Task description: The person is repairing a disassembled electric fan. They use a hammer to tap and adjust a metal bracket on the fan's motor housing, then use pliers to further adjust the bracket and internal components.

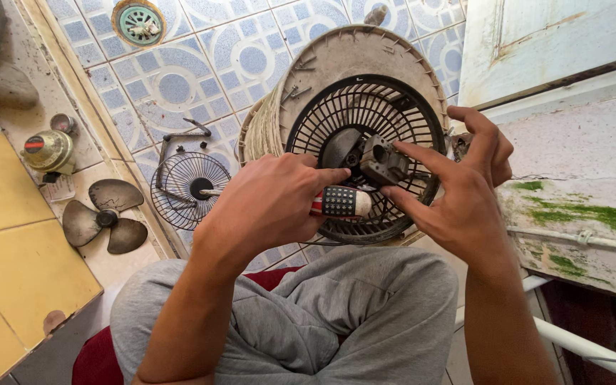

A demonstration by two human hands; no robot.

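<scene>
The left hand (269, 203) is closed around a screwdriver (340, 202) with a red, black and white handle, its end poking out toward the right hand (465, 192). That hand's fingers are spread, thumb and forefinger pinching the small grey motor block (383, 160) at the hub of a black fan grille (393, 114), which leans in a dusty cream housing (351, 60). Beyond the left hand, on the patterned tiles, lie a loose wire guard (190, 187), a three-bladed propeller (105, 216) and a brass-coloured cap (49, 151). Further off sits a floor drain (139, 23).
</scene>
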